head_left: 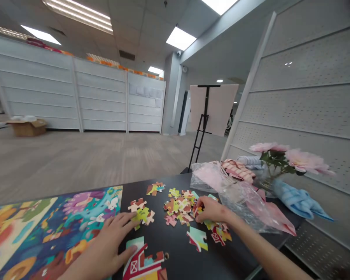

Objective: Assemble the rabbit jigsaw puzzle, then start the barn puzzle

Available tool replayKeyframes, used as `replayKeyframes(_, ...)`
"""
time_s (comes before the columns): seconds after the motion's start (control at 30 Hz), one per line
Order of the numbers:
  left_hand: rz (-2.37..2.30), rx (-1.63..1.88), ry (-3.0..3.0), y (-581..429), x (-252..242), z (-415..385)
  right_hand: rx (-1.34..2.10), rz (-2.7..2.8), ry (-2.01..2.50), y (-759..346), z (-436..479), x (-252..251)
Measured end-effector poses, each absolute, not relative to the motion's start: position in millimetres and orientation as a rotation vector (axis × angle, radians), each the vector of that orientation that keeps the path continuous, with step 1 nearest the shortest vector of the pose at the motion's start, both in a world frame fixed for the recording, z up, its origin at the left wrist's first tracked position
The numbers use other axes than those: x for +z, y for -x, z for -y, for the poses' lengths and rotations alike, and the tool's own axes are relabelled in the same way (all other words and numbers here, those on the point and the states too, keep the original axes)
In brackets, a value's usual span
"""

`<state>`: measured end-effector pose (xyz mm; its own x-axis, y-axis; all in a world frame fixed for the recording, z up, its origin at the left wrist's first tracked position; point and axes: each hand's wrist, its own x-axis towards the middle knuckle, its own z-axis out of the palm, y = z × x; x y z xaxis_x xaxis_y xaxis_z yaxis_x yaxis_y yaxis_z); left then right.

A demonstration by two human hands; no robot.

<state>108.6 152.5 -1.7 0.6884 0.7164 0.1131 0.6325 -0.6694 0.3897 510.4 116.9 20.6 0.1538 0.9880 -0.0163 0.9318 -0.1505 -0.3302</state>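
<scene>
My left hand (pixel 111 241) lies spread out, its fingertips beside a small cluster of yellow-green and brown puzzle pieces (pixel 141 214) and its thumb on a joined section with a red barn (pixel 146 264). My right hand (pixel 211 210) has its fingers curled together at the right side of a pile of loose pieces (pixel 179 206); what is between the fingertips is too small to name. A light green and yellow piece (pixel 198 238) lies below that hand, and pieces with red and white (pixel 218 236) lie near its wrist.
On the left is a colourful illustrated sheet (pixel 84 217). Several joined pieces (pixel 156 188) lie toward the far table edge. Plastic bags (pixel 242 198), a blue cloth (pixel 300 200) and pink flowers (pixel 305 159) stand or lie at right. Beyond are an easel (pixel 205 116) and cardboard box (pixel 27 127).
</scene>
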Motion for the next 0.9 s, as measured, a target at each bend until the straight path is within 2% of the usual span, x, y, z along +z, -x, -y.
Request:
replayKeyframes(0.2, -0.835, 0.281, -2.558, -109, 25, -139, 0.207, 1.846, 2.118, -516, -126, 28)
replayKeyframes(0.4, -0.867, 0.350, -2.615, -105, 23, -145, 0.063, 1.778, 2.007, -498, -114, 35)
replayKeyframes(0.47, -0.880, 0.381, -2.620, -104, 22, -146, 0.277, 1.757, 1.872, -476, -101, 34)
replayKeyframes(0.57, -0.828, 0.386, -2.615, -107, 25, -142, 0.829, 1.696, 1.630, -433, -76, 23)
replayKeyframes(0.63, -0.740, 0.344, -2.608, -113, 28, -136, 1.062, 1.659, 1.556, -407, -63, 13)
replayKeyframes(0.73, -0.642, 0.260, -2.589, -122, 29, -127, 1.201, 1.597, 1.548, -386, -52, 3)
replayKeyframes(0.9, -0.675, 0.240, -2.541, -124, 26, -125, 1.149, 1.634, 1.616, -384, -52, 2)
